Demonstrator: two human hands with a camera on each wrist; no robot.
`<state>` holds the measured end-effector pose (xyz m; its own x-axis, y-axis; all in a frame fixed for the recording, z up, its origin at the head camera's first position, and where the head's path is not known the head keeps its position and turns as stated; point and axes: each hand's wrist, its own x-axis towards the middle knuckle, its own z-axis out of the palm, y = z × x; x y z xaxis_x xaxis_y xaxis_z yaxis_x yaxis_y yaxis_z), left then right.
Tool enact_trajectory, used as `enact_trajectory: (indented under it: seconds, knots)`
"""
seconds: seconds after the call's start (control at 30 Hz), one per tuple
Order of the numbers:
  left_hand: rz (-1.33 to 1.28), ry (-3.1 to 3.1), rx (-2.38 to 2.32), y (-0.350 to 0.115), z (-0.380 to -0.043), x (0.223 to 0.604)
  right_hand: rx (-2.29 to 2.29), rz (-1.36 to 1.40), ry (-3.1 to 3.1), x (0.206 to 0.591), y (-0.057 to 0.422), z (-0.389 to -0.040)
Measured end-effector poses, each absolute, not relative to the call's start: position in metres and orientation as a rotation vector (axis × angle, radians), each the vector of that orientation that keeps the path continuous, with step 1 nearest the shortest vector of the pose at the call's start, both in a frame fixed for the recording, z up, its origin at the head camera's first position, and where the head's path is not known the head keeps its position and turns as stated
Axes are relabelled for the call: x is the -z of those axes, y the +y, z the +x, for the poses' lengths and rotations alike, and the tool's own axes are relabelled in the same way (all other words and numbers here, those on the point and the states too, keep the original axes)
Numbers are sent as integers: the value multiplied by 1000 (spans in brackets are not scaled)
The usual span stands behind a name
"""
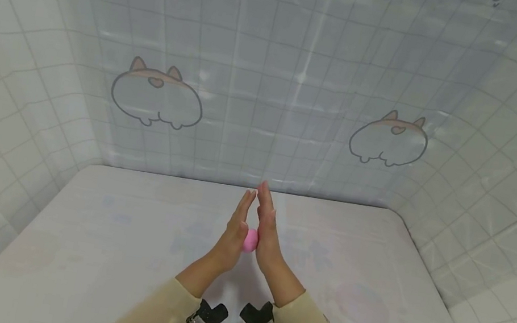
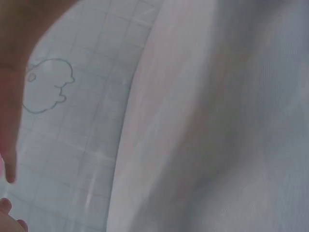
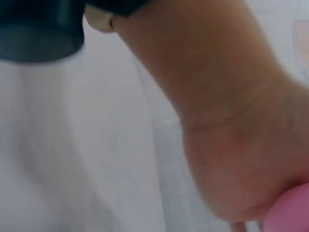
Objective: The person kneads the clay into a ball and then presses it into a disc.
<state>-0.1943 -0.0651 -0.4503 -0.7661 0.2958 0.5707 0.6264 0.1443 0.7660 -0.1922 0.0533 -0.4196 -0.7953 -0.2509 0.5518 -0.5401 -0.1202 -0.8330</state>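
Between the two palms sits a small pink ball [image 1: 250,241], smooth and round, held above the table. My left hand [image 1: 232,237] presses it from the left with straight fingers pointing up and away. From the other side my right hand [image 1: 268,238] presses with its fingers straight too, and the fingertips of both hands lean close together. In the right wrist view the pink ball [image 3: 290,212] touches the heel of the right palm [image 3: 236,169]. The left wrist view catches only part of the left hand [image 2: 9,111] at its edge.
A white table [image 1: 118,252] with faint pastel prints lies under the hands. Gridded sheeting with cartoon animals [image 1: 158,97] stands behind it and along both sides. Black wrist cameras [image 1: 213,314] stick out inward from the pale sleeves [image 1: 159,311].
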Motion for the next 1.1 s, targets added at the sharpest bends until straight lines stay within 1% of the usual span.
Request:
enact_trajectory:
  seconds: [0.17, 0.27, 0.53, 0.73, 1.0, 1.1]
  knots:
    - [-966, -2074, 1740, -63, -190, 448, -2033, 769, -2006, 422, 52, -199]
    - [-965, -2036, 1800, -64, -187, 446, -2031, 760, -2037, 426, 52, -202]
    - [-875, -1967, 1923, -69, -187, 436, -1931, 854, -2174, 440, 52, -202]
    - [-831, -1928, 1936, -70, -188, 429, -1899, 969, -2173, 446, 53, -191]
    - [-793, -1982, 1894, -64, -190, 439, -1874, 1103, -2022, 441, 56, -178]
    - [-812, -2040, 1826, -61, -188, 445, -1841, 1110, -1944, 436, 58, -176]
